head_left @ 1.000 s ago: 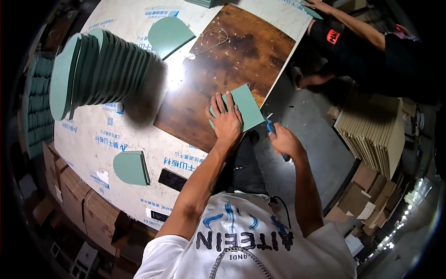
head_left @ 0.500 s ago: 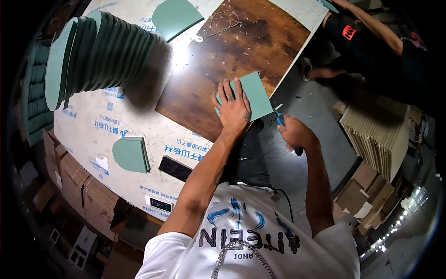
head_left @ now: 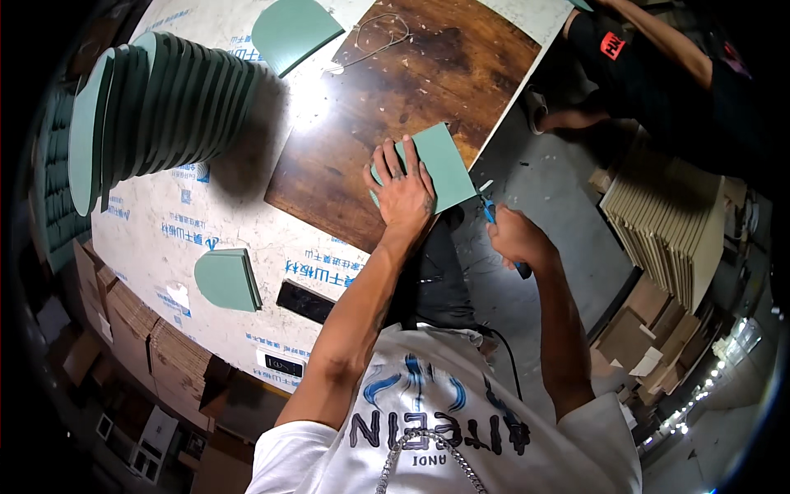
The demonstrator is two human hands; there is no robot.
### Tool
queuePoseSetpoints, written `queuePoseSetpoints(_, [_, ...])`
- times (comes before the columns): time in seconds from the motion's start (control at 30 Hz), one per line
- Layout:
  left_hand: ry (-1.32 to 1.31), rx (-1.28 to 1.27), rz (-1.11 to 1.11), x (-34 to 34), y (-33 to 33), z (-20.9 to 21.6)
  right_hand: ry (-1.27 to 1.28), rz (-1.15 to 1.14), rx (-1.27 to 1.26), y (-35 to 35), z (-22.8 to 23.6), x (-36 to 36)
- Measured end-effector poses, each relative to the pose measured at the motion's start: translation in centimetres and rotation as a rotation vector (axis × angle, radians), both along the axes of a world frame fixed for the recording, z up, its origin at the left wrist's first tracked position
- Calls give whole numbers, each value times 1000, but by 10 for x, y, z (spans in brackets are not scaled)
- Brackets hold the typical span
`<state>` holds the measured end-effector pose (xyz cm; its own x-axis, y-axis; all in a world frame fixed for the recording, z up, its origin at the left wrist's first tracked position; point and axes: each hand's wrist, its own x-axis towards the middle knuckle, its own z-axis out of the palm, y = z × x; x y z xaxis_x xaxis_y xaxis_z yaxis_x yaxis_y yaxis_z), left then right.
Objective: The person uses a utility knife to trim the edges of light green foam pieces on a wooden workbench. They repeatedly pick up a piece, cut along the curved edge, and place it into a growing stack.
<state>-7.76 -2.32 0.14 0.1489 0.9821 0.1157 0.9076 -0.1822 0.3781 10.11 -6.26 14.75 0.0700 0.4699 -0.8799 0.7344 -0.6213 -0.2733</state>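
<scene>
A pale green panel [head_left: 451,167] lies at the near right edge of the brown wooden board, its right corner reaching past the board. My left hand [head_left: 403,196] rests flat on the panel with fingers spread, pressing it down. In my right hand [head_left: 524,237] is a utility knife [head_left: 490,212] with a blue and black handle, my fingers wrapped round it. The knife's tip is at the panel's right corner; its blade is too small to make out clearly. A thin pale sliver [head_left: 486,186] shows beside that corner.
Left on the white table [head_left: 156,263] stands a long row of green rounded panels [head_left: 164,107]. More green panels [head_left: 226,280], a phone [head_left: 304,301] and a looped cord [head_left: 387,37] lie about. Another person [head_left: 658,82] stands at far right, near stacked boards [head_left: 658,222].
The whole view has shifted slightly, so most things sit a little further left. Both hands keep their holds, and the knife stays at the panel's corner.
</scene>
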Motion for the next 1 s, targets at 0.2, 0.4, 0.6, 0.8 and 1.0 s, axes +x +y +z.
queuePoseSetpoints(0.2, [-4,1,-5,3,2,-2,-42,-17,49,-8,-7,2])
queuePoseSetpoints(0.4, [-24,-32,-2,-1,-9,1,-258,100,222,-99,-164,7])
queuePoseSetpoints(0.6, [-32,-35,36,-8,0,9,103,-896,616,-111,-168,3])
queuePoseSetpoints(0.8, [-42,-181,63,-12,-1,-6,629,-1360,743,-51,-170,-61])
queuePoseSetpoints(1.0, [-533,-847,3,-67,30,22,346,-998,994,-36,-71,-26])
